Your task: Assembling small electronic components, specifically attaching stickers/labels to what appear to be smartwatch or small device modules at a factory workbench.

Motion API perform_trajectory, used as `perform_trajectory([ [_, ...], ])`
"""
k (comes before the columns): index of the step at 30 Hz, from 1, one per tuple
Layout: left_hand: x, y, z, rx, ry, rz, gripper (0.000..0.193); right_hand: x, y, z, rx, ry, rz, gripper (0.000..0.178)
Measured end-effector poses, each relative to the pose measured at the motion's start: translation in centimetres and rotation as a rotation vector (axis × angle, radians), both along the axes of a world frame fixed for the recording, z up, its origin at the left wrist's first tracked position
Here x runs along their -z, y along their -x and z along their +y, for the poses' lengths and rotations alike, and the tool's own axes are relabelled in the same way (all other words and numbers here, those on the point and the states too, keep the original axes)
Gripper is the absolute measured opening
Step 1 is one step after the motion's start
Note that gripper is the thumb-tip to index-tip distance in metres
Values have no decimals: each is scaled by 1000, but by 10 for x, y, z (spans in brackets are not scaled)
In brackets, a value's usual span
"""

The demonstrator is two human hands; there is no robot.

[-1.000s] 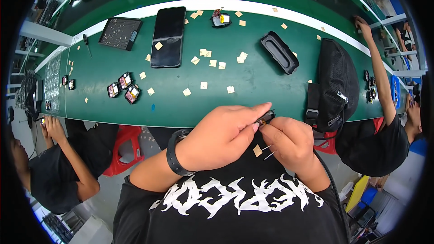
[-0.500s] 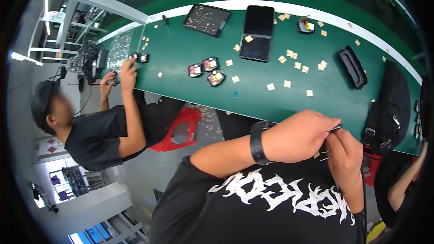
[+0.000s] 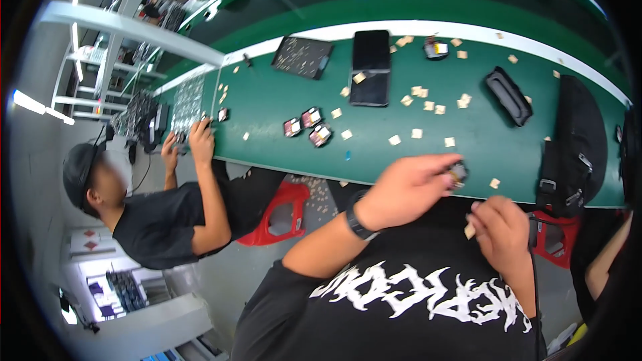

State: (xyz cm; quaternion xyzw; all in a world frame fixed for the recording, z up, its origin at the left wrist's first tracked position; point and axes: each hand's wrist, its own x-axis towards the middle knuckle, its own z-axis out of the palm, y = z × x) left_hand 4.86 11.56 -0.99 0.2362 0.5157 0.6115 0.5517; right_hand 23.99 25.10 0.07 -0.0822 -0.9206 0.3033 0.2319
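Observation:
My left hand, with a black watch band at its wrist, grips a small black device with a yellowish part over the near table edge. Lower and to the right, my right hand pinches a small tan square piece. The two hands are apart. Another tan square lies on the green table between them. Several similar black devices with pink-and-white faces sit grouped left of centre.
Many tan squares lie scattered around a black folding phone. A black tray of small bits stands at the back. At right are an open black case and a black bag. Another person works at the left.
My hands were together and have separated, the left holding the black device farther out over the table edge. The view has shifted slightly. The person at left still handles parts.

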Motion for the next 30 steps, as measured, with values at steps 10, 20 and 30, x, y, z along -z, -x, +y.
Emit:
perform_trajectory([
  [10,0,143,-87,-797,298,867,30,289,-222,16,695,539,-746,28],
  [20,-13,215,-71,-170,1377,1854,45,615,-10,-328,1033,1965,209,27],
  [30,-114,-54,257,332,-242,1610,30,600,44,-214,1034,1856,53,28],
])
